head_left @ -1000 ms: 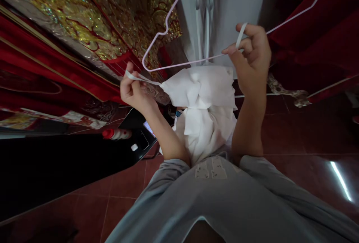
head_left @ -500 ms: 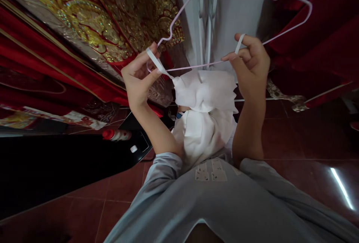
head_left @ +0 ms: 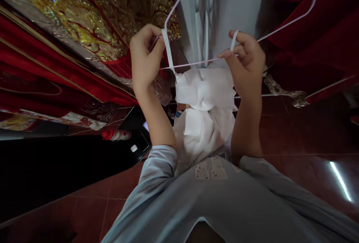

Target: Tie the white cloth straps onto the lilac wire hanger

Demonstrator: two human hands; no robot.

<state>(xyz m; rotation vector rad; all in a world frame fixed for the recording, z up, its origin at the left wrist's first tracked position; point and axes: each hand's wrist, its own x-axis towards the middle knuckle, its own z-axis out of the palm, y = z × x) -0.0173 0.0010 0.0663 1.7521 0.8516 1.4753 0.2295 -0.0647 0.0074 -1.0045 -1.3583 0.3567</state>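
Note:
A thin pale pink clothes hanger stretches between my hands, its top cut off by the view's upper edge. My left hand is closed around the hanger's left end, which its fingers mostly hide. At those fingertips a white strap runs down past the hanger's lower bar to a white garment hanging below. My right hand grips the lower bar near its right side. Another white strap loops over a finger of that hand. The garment's fabric hangs in folds against my front.
Red clothes with gold sequins hang at the left, dark red cloth at the right. A black table on the left carries a red-capped bottle and a small white case. Behind the hanger stands a grey-white panel.
My left hand has moved up and right, closing around the hanger's end. The left strap, earlier stretched between thumb and finger, now lies by the hanger's arm. My right hand has barely shifted.

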